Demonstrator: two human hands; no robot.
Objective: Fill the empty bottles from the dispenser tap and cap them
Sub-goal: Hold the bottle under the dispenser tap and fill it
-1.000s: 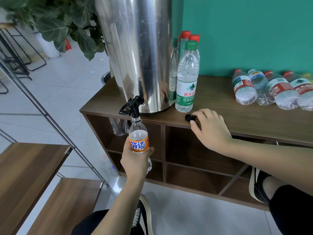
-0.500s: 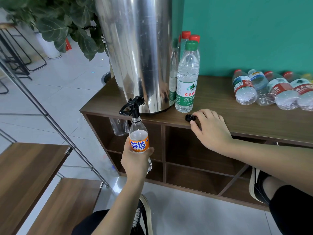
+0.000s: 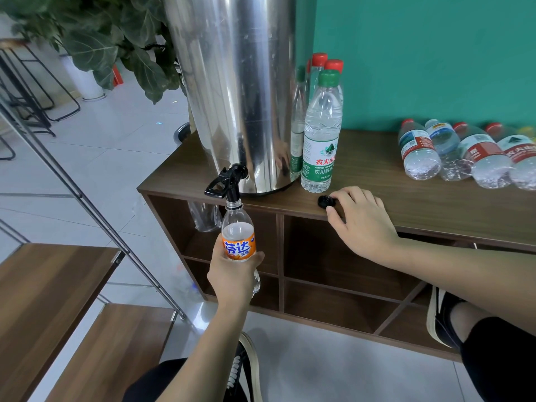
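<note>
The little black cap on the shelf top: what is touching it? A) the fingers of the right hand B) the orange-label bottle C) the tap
A: the right hand rests on the shelf top with its fingertips against the black cap.

Wooden cabinet top [image 3: 406, 195], steel dispenser [image 3: 232, 91], upright capped bottles [image 3: 321, 134], black cap [image 3: 324, 201], perhaps five lying bottles [image 3: 419, 152]
</note>
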